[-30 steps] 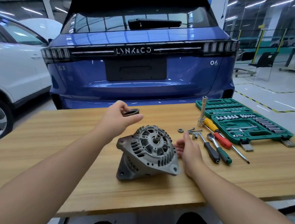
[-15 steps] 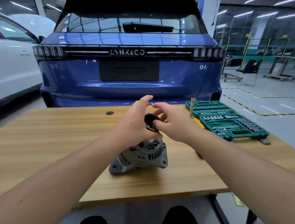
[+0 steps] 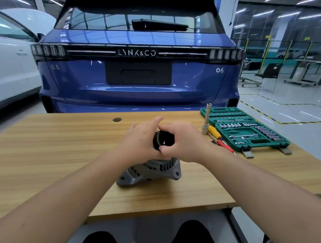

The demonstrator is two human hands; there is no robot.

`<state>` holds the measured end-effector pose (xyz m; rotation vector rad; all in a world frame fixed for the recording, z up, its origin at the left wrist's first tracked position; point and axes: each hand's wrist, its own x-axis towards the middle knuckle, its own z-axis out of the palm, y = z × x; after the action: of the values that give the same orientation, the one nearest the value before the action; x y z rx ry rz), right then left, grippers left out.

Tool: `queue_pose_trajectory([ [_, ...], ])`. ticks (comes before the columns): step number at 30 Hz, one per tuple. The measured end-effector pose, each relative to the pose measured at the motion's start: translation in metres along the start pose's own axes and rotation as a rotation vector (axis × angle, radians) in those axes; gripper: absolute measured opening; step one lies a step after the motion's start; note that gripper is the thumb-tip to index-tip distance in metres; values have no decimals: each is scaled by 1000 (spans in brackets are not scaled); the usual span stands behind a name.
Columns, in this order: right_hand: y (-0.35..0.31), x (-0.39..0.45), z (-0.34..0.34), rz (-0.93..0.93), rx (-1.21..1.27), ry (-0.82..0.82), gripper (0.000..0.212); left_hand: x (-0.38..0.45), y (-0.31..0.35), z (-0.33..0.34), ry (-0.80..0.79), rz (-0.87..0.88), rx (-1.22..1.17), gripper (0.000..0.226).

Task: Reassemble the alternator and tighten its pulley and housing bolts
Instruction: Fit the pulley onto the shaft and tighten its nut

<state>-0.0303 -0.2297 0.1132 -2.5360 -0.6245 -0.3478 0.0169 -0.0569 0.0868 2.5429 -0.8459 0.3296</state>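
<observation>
The grey alternator (image 3: 150, 170) sat on the wooden table (image 3: 56, 153) close to the near edge, tipped so its finned face pointed up toward the person's hands. Right above it, both hands met around a black pulley (image 3: 163, 140). The left hand (image 3: 140, 142) came in from seven o'clock with its fingers curled round the pulley's left side, thumb raised over the top. The right hand (image 3: 184, 142) came in from four o'clock and gripped the pulley's right side, fingers wrapped over the top and thumb tucked beneath. The pulley's dark bore faced the camera; whether it already touched the alternator's shaft I could not tell, since the hands covered the join.

At two o'clock from the alternator lay an open green socket case (image 3: 248, 132), its trays filled with sockets. Just left of the case a long socket (image 3: 206, 119) stood upright, and beside it lay a yellow-handled screwdriver (image 3: 214, 131) and a red-handled one (image 3: 224, 144). A small round hole (image 3: 117, 119) marked the table at eleven o'clock. Beyond the far edge stood the rear of a blue car (image 3: 139, 76), with a white car (image 3: 8, 63) at ten o'clock.
</observation>
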Motion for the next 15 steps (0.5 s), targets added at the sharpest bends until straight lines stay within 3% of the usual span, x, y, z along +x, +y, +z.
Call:
queue_pose_trajectory([
  [3,2,3,-2,1,-8,6,37,0,-7,-11,-144,-53,-15,100],
  [7,4,10,0,-34,4,-41,35,-1,-5,-14,-160,-45,19,85],
  [12,13,14,2,74,120,-99,47,0,-10,-14,-165,-91,42,109],
  [15,14,20,3,121,98,-180,50,1,-8,-14,-164,-93,57,106],
])
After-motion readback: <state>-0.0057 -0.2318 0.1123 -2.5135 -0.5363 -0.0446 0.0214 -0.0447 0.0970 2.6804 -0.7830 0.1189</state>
